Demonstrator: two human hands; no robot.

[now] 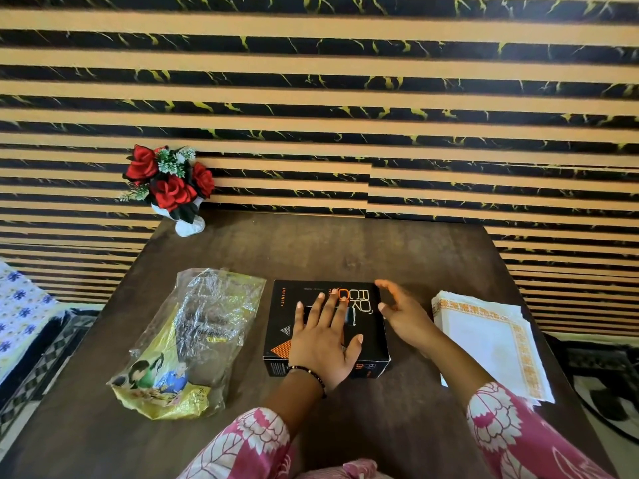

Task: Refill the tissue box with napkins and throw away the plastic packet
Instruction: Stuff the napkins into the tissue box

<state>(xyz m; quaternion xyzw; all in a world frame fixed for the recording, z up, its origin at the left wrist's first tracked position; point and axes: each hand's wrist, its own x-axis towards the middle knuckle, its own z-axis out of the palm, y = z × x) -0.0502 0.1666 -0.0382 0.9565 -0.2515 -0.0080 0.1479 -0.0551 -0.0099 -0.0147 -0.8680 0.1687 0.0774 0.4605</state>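
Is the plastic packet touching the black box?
Apart. The head view shows a strip of bare table between the plastic packet and the black box.

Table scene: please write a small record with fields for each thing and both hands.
box: black box, middle of the table
left hand: left hand flat on the box top
right hand: right hand open at the box's right edge
packet: crumpled plastic packet, left of the box
napkins: white stack of napkins, right of the box
flowers: red roses at the far left corner
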